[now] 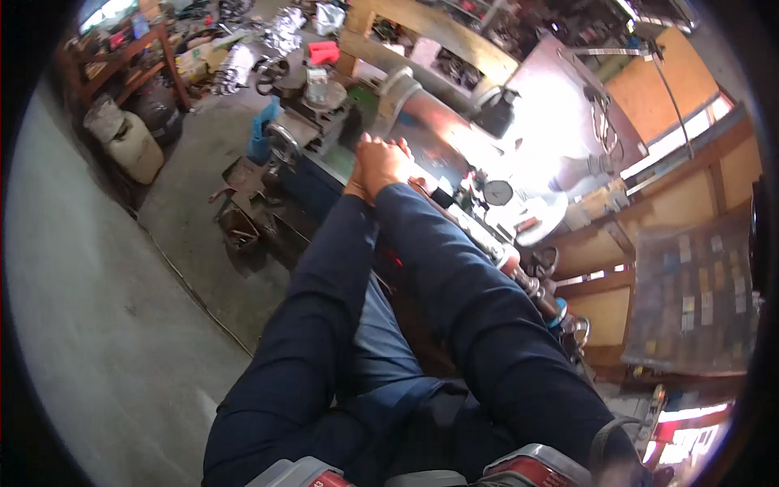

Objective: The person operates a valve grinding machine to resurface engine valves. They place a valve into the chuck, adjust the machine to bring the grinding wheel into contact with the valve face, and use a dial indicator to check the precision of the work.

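My right hand point(384, 167) and my left hand point(359, 172) are closed together at the middle of the machine point(313, 180), the right over the left; what they grip, if anything, is hidden. Just beyond them lies a metal cylinder point(432, 118) catching bright light. Right of my hands are a round dial gauge point(497, 193) and metal fittings along the machine's near side. A metal handwheel point(283, 143) sits to their left.
A pale jerrycan point(135, 147) and wooden rack point(154, 61) stand at the upper left. Scrap metal point(242, 227) lies on the concrete floor point(122, 325) left of the machine. Wooden panels and a hanging plastic sheet point(690, 300) line the right.
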Demonstrator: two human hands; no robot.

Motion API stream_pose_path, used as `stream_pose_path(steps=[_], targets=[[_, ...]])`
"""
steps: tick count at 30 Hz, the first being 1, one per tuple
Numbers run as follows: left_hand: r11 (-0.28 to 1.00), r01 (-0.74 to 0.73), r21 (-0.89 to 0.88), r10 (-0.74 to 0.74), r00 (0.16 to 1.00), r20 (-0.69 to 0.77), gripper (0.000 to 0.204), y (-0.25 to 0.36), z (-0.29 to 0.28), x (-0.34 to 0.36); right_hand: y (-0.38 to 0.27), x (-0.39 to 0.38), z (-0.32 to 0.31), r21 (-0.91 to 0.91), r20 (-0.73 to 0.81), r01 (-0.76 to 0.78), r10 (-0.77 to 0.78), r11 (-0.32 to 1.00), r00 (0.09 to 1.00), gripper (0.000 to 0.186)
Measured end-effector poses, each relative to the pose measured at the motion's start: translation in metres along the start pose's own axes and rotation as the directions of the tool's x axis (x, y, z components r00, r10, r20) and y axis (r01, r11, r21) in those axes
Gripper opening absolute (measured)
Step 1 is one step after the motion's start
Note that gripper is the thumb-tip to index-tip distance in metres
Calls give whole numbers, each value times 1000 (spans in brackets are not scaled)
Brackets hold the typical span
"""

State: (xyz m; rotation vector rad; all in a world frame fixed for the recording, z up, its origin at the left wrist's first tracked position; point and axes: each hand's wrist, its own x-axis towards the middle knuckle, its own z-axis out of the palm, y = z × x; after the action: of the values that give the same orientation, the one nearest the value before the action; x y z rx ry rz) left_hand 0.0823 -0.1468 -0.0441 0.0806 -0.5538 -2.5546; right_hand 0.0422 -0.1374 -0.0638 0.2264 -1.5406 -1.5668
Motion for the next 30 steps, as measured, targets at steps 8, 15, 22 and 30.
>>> stream_pose_path(steps=[8,15,22,30], targets=[[983,-162,81,169,983,-77,50,26,-9,-28,77,-10,19,957,-290,290,-12,30,957,46],[334,-255,907,914,323,-246,28,17,6,-60,197,-83,131,540,-360,604,487,-586,796,55],[-736,-258,625,503,408,761,25,-93,87,-103,167,-112,314,802,-173,314,306,-508,936,55],[-711,-237,662,386,655,649,40,-133,71,-76,128,-113,330,748,-215,246,125,-616,968,54]])
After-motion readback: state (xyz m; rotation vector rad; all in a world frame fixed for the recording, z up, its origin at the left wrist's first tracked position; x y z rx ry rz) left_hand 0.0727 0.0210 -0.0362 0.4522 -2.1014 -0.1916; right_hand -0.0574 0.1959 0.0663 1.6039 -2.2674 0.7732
